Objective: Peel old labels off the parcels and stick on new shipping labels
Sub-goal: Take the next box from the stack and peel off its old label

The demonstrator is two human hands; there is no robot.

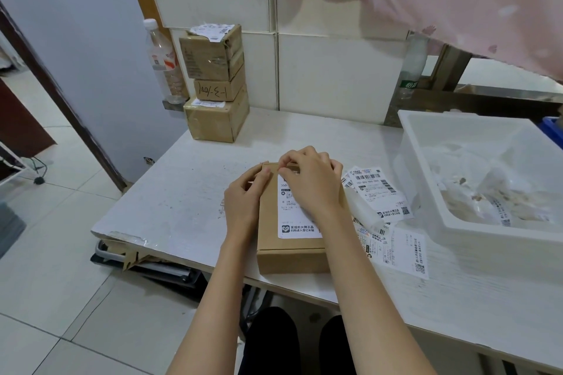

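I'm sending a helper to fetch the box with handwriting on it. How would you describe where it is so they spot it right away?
Look at the far left corner of the white table, against the tiled wall, where three cardboard boxes stand stacked beside a plastic bottle. The handwritten box is the middle and smallest one. Only it has black marker scrawled on its front; the top box and bottom box carry printed labels.
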